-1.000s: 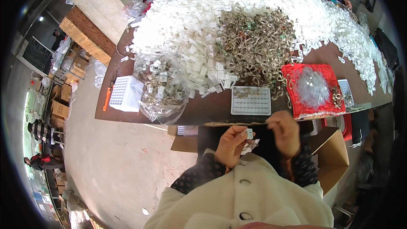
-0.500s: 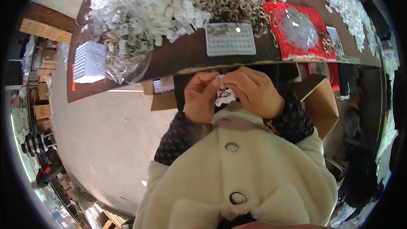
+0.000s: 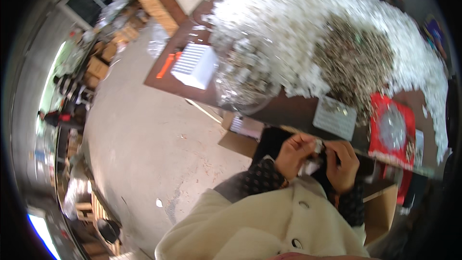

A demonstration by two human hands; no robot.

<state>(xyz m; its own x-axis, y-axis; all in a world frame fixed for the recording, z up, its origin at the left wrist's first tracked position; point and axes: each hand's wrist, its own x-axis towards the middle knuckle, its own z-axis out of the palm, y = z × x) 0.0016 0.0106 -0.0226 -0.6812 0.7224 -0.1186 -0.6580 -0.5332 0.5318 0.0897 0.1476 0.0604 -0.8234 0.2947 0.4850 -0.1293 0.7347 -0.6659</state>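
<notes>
My left hand [image 3: 292,158] and my right hand [image 3: 342,167] meet in front of my chest, just off the table's near edge. Between their fingertips is a small pale piece [image 3: 318,146], pinched from both sides; it is too small and blurred to name. Right above the hands, a white gridded tray [image 3: 335,119] lies at the table edge. Behind it spreads a heap of small brass-coloured metal parts [image 3: 356,62], bordered by a large heap of small white and clear pieces [image 3: 284,29].
To the right lies a red bag [image 3: 378,137] with clear pieces on it. A clear plastic bag of metal parts [image 3: 245,79], a white ridged block [image 3: 195,67] and an orange tool [image 3: 166,66] occupy the table's left. Cardboard boxes [image 3: 238,143] [image 3: 380,207] stand below the edge.
The whole view has swung to the left, so the table and my hands appear farther right and tilted. Both hands stay together, fingertips still pinching at the small piece.
</notes>
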